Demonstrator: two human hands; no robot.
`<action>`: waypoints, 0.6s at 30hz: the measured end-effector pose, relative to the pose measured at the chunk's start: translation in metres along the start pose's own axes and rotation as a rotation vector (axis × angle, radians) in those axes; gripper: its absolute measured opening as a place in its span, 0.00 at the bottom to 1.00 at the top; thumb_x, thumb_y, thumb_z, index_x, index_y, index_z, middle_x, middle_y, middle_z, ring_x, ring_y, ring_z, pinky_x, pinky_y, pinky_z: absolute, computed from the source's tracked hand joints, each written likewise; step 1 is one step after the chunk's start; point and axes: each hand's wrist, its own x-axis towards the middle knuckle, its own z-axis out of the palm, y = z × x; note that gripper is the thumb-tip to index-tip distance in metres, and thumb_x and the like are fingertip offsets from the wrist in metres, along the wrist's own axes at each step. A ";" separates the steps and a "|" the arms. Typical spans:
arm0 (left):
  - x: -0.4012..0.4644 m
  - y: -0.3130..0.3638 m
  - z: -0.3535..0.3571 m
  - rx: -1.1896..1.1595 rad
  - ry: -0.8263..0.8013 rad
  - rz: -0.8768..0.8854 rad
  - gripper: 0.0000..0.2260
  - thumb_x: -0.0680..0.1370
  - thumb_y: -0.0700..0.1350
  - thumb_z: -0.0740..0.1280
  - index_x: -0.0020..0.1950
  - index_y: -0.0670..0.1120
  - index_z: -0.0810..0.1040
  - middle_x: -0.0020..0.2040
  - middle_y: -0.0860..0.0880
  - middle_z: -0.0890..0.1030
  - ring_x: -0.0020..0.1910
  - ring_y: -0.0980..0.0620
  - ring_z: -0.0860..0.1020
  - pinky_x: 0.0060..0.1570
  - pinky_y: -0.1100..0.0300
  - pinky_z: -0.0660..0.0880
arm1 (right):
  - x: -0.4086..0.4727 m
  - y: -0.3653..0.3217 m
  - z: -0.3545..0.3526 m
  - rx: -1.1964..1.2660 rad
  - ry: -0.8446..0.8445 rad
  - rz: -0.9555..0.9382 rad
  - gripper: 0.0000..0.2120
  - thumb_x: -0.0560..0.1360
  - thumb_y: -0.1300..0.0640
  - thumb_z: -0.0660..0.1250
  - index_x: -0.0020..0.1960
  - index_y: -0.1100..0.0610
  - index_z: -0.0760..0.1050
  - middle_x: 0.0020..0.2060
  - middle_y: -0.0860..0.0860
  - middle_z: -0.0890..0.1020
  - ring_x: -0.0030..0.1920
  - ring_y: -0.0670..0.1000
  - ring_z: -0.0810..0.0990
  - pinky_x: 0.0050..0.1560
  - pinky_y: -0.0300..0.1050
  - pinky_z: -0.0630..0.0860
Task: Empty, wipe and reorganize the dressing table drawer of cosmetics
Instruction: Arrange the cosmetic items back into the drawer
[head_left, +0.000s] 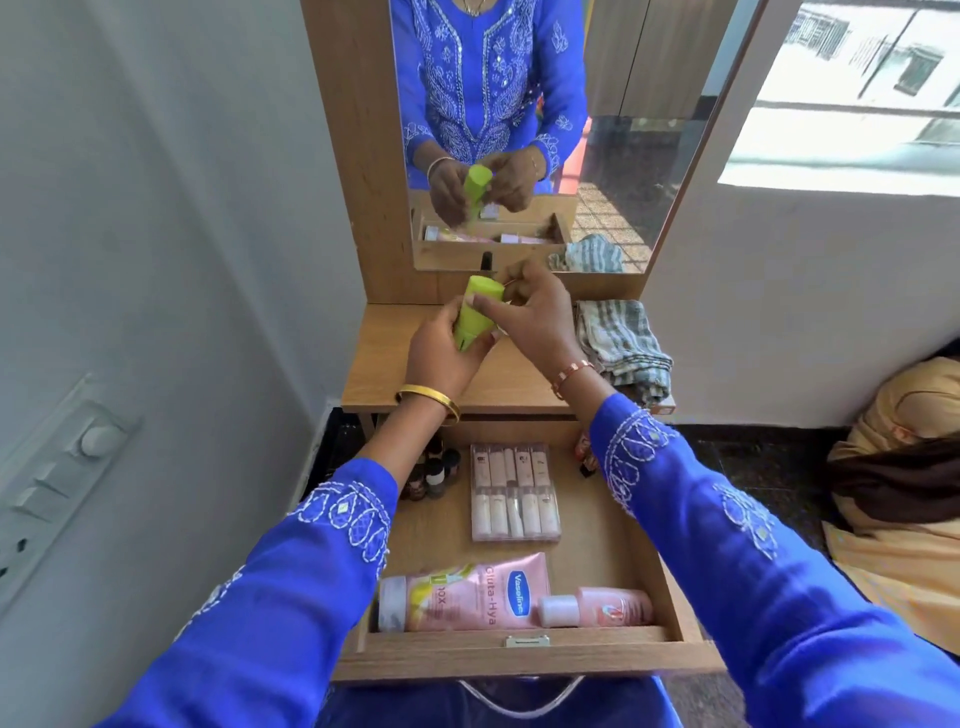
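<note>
open drawer (670, 587) below the tabletop (374, 364): clear case (514, 493) at centre back, small bottles (434, 470) to its left, large tube (467, 592) along the front wall, small bottle (597, 608) to its right. folded cloth (621, 345) on tabletop right, before the mirror (623, 156).

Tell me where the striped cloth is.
The striped cloth lies folded on the tabletop's right end, below the mirror, right of the right hand.

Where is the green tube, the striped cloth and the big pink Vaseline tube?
green tube (475, 317), head view, on the middle of its body, between the two hands.
striped cloth (621, 348), head view, on the middle of the folded cloth.
pink Vaseline tube (483, 592), head view, on its printed front, in the drawer.
</note>
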 end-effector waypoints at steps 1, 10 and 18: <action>-0.001 0.000 -0.002 -0.008 0.000 -0.002 0.18 0.72 0.48 0.70 0.59 0.44 0.75 0.48 0.46 0.81 0.47 0.47 0.78 0.42 0.59 0.71 | 0.001 0.000 0.001 0.033 -0.032 0.013 0.12 0.67 0.56 0.75 0.41 0.56 0.72 0.28 0.46 0.74 0.27 0.41 0.71 0.32 0.36 0.70; -0.014 -0.025 -0.015 -0.123 0.084 -0.174 0.13 0.71 0.46 0.72 0.52 0.42 0.78 0.46 0.46 0.79 0.45 0.49 0.76 0.46 0.56 0.72 | 0.061 0.023 0.014 -0.674 -0.306 -0.042 0.15 0.75 0.64 0.61 0.61 0.61 0.74 0.57 0.61 0.78 0.59 0.61 0.75 0.59 0.49 0.70; -0.026 -0.035 -0.027 -0.209 0.174 -0.216 0.11 0.71 0.45 0.72 0.50 0.44 0.77 0.45 0.47 0.78 0.43 0.50 0.75 0.42 0.58 0.72 | 0.062 0.031 0.019 -0.770 -0.234 -0.155 0.12 0.73 0.67 0.59 0.53 0.64 0.77 0.51 0.62 0.81 0.54 0.61 0.77 0.53 0.51 0.73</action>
